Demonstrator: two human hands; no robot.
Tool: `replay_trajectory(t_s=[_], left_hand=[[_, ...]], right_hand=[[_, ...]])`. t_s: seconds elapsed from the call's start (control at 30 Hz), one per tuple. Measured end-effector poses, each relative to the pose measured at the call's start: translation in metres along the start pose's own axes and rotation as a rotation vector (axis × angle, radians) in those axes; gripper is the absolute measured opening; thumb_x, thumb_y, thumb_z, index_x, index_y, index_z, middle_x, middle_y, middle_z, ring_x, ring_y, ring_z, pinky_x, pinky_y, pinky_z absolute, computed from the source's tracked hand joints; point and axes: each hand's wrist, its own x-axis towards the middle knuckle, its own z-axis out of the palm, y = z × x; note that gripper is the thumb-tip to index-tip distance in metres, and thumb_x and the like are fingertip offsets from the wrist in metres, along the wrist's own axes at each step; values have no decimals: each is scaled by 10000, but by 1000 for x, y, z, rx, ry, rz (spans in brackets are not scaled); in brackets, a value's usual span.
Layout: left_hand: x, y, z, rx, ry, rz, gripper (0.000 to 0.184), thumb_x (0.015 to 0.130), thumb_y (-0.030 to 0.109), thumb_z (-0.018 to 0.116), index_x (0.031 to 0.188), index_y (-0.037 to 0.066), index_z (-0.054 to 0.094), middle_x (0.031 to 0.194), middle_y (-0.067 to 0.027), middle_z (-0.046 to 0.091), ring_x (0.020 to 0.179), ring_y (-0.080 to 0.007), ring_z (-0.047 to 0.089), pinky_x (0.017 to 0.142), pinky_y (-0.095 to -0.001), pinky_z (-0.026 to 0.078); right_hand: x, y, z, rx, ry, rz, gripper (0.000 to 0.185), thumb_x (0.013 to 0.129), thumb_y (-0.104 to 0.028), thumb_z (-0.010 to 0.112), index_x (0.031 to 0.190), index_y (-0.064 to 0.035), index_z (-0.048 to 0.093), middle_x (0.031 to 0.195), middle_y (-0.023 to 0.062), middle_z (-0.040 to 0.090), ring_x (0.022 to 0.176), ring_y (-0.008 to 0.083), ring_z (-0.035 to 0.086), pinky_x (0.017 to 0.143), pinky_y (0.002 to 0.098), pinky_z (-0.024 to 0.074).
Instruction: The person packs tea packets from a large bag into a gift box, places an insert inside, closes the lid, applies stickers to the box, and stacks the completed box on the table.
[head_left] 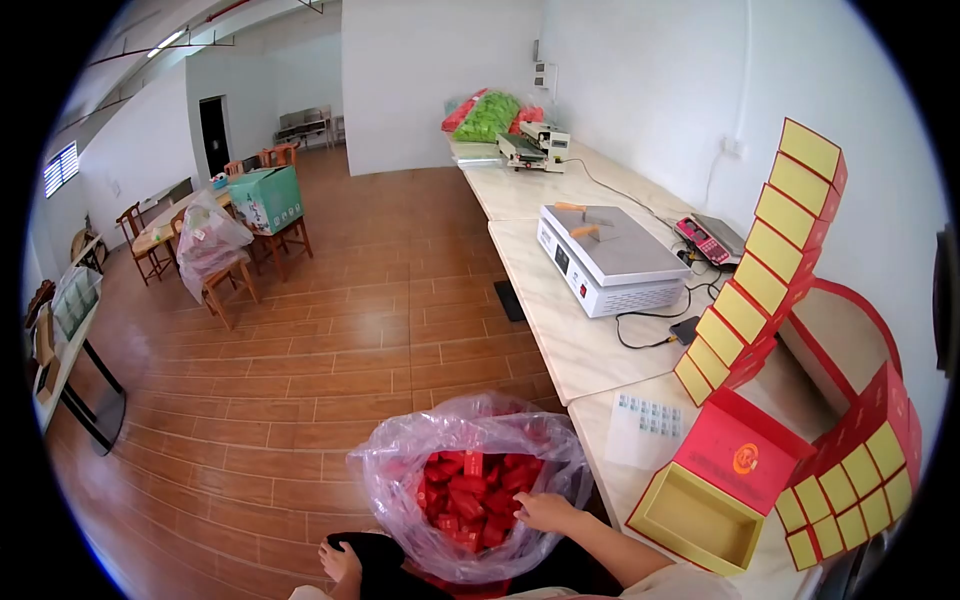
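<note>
The right hand is at the red packets, toward nine o'clock; whether it grips one, I cannot tell. A clear bag surrounds them. Left hand, grip unclear: between eight and nine.

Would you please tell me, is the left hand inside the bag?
No, the left hand lies by the knee, outside the bag.

Only print too small to read.
</note>
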Motion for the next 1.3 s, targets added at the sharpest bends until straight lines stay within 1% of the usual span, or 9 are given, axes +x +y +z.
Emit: replay_trajectory(t_s=[0.07,0.2,0.47,0.6,0.7,0.9,1.17,1.23,1.3], left_hand=[[0,5,-7,-15,-56,-15,450,833,284,519,1219,58,474,1185,-173,512,1071,-355,524,871,-469,455],[2,1,0,-50,-22,-9,451,835,288,516,1221,60,474,1192,-169,508,1075,-354,521,874,-470,453],[-2,7,-14,-64,-64,-22,453,832,286,522,1220,59,470,1198,-173,505,1078,-359,518,884,-476,443],[-1,5,-10,-69,-47,-23,456,831,286,529,1223,61,468,1198,-170,506,1077,-356,518,888,-470,442],[-4,7,-17,-81,-88,-16,470,859,307,505,1247,47,452,1217,-216,492,1102,-383,507,921,-468,429],[-6,12,-23,-62,-94,-46,479,858,315,509,1250,49,447,1245,-209,480,1107,-374,507,917,-467,433],[-4,4,-10,-78,-63,-20,450,855,308,517,1237,78,456,1174,-182,501,1077,-359,521,885,-471,450],[-3,3,-8,-75,-63,-25,448,853,305,521,1236,83,456,1176,-178,501,1078,-356,521,884,-470,450],[-3,3,-7,-74,-62,-30,446,852,302,525,1236,87,456,1179,-174,501,1080,-353,522,883,-469,451]], right_hand=[[-1,-2,-1,-7,-8,11,395,891,-336,513,1171,-57,501,1024,205,635,944,376,619,782,491,496],[1,-2,-5,-37,-28,9,399,891,-341,514,1171,-58,501,1012,201,637,934,380,621,775,497,498],[0,1,2,-14,20,-1,398,891,-343,512,1166,-56,501,1013,209,635,925,387,623,781,497,497],[0,-4,-6,-24,-29,18,406,892,-339,509,1182,-54,493,1027,210,634,942,387,619,793,499,492],[0,-4,-6,-20,-43,28,408,897,-338,503,1189,-53,490,1036,209,633,957,385,615,802,495,489],[-1,-7,-10,-23,-58,45,396,904,-348,499,1164,-49,493,1058,210,626,969,387,611,807,492,488],[3,4,4,-26,-27,16,404,904,-360,498,1160,-47,488,1051,213,626,961,388,615,794,499,495],[6,5,6,-32,-39,36,460,896,-391,500,1232,-77,486,1080,212,626,981,380,612,807,483,486],[3,2,5,-35,-32,25,430,900,-375,499,1194,-61,490,1067,214,625,970,385,613,801,491,490]])
